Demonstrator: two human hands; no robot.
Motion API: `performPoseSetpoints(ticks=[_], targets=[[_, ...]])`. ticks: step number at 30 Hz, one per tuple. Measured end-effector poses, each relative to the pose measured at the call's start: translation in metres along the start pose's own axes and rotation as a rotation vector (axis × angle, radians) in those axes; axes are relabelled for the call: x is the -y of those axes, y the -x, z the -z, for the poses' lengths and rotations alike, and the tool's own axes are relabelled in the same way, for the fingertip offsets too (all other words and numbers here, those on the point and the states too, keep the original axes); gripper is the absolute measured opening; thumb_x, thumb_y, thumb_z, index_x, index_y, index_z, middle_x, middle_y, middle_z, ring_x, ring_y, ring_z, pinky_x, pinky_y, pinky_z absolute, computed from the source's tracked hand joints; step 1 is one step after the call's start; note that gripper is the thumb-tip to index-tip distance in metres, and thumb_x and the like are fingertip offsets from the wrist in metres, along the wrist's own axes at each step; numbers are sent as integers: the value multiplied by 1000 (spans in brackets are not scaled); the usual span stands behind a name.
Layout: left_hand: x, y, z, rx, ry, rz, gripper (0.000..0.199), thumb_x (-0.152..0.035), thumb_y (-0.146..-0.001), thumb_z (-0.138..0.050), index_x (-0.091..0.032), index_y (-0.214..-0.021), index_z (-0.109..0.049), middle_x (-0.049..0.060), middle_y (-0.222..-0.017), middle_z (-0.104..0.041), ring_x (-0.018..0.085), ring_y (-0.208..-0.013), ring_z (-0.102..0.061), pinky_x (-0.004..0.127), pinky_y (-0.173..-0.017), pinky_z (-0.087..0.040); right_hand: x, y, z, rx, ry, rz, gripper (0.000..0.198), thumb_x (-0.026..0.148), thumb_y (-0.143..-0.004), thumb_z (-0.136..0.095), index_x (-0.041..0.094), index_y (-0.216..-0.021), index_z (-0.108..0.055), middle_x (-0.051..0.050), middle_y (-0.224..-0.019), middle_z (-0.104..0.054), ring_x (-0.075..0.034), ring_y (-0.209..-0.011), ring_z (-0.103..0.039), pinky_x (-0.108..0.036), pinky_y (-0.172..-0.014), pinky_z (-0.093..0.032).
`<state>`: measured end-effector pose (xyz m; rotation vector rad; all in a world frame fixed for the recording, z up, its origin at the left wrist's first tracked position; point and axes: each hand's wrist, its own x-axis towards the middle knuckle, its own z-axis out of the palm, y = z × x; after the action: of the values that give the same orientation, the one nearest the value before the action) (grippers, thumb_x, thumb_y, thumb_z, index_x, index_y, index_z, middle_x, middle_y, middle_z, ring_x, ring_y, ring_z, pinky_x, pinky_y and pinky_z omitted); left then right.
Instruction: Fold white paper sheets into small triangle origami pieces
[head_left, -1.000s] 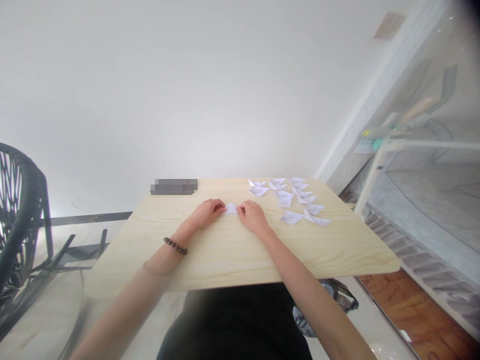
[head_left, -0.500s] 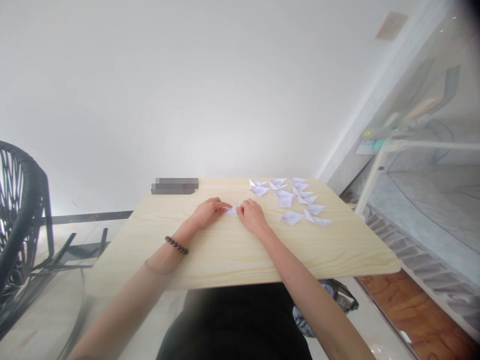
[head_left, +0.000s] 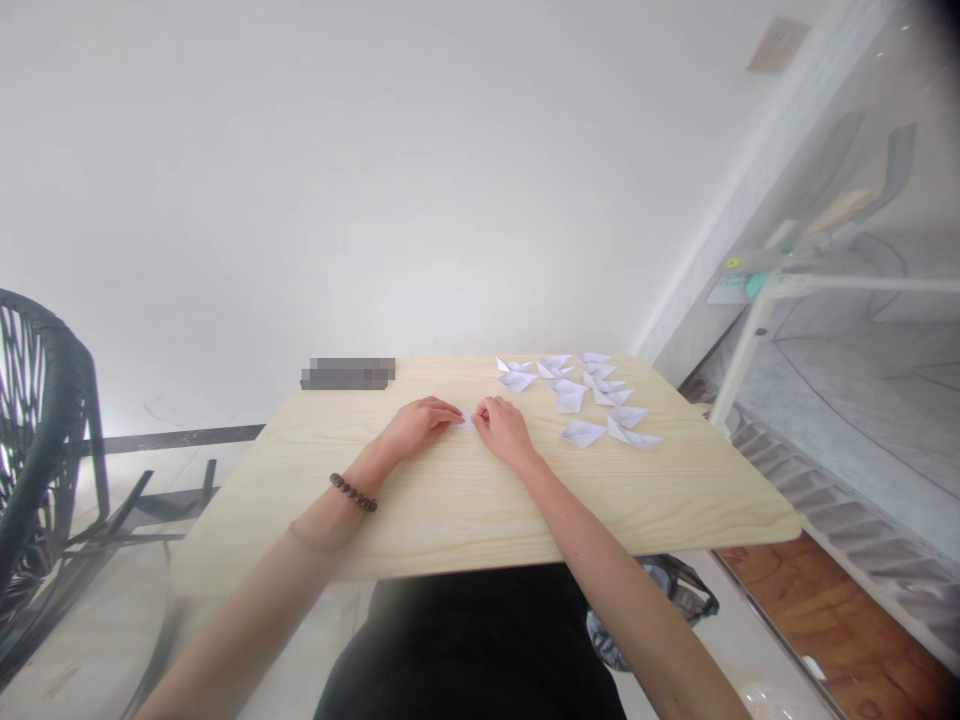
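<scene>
A small piece of folded white paper [head_left: 466, 419] lies on the pale wooden table [head_left: 465, 500], mostly covered by my fingers. From its left side my left hand [head_left: 421, 425] closes on it, fingers together and a dark bead bracelet on the wrist. My right hand [head_left: 502, 428] pinches the paper's right side with thumb and curled fingers. Right of my hands stand several folded white paper boats; the nearest are one boat [head_left: 583, 432] and another [head_left: 632, 434] beside it.
A blurred-out dark object [head_left: 346, 374] sits at the table's back left. To the left is a dark woven chair [head_left: 49, 430]. A white metal frame [head_left: 742, 350] stands beyond the right edge, and a white wall [head_left: 450, 180] rises behind the table.
My left fingers have drawn closer together over the paper, and less of it shows. My right hand has barely shifted. The boats stay where they were; the view tilts slightly.
</scene>
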<state>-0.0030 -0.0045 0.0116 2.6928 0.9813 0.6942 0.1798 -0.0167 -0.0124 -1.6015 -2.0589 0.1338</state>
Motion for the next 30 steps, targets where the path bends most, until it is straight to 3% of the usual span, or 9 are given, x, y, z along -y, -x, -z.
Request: performPoseSetpoints(ticks=[13, 22, 30], targets=[[7, 2, -7, -61, 28, 34, 27, -26, -84, -36, -19, -95, -59, 5, -94, -62, 16, -87, -55, 29, -80, -42, -3, 7, 7, 33, -189, 190, 18, 24, -79, -48, 21, -95, -56, -3, -92, -51, -12, -83, -51, -24, -78, -37], [-5, 1, 2, -64, 88, 94, 26, -31, -81, -40, -19, -95, -59, 4, -93, -62, 15, -82, -56, 26, -75, -43, 3, 6, 8, 12, -114, 185, 21, 22, -85, -38, 22, -95, -57, -4, -89, -56, -13, -88, -51, -23, -78, -37], [-5, 2, 0, -186, 6, 66, 18, -26, -79, -44, -19, -84, -60, 3, -87, -62, 15, -80, -55, 27, -77, -40, 11, 10, 15, -49, -69, 273, 24, 23, -86, -35, 23, -99, -56, -4, -95, -56, -15, -93, -48, -26, -82, -37]])
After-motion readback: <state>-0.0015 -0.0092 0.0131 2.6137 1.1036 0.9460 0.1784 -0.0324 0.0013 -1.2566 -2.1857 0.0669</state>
